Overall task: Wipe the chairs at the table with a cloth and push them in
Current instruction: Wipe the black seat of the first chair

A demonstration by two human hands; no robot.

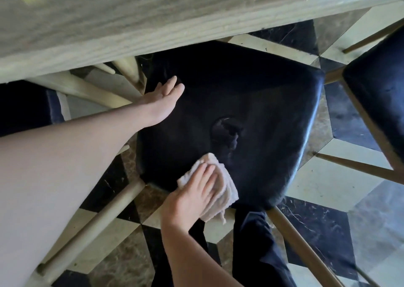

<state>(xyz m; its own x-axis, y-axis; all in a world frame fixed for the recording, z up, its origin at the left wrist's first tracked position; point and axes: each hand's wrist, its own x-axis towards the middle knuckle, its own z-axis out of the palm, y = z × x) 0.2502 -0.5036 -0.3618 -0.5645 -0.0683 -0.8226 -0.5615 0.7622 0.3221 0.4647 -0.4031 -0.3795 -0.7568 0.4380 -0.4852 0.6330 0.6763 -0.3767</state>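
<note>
A chair with a black padded seat (258, 116) and pale wooden legs stands partly under the light wooden table (109, 20). A worn torn patch (227, 131) marks the seat's middle. My right hand (192, 195) presses a crumpled white cloth (225, 188) flat on the seat's near edge. My left hand (164, 98) rests flat, fingers together, on the seat's far left side near the table edge. It holds nothing.
A second black-seated chair (380, 94) stands at the right, close to the first. Table legs (91, 90) cross under the table at the left. The floor (341, 182) is patterned in black, cream and brown tiles. My dark trouser legs (258, 247) show below.
</note>
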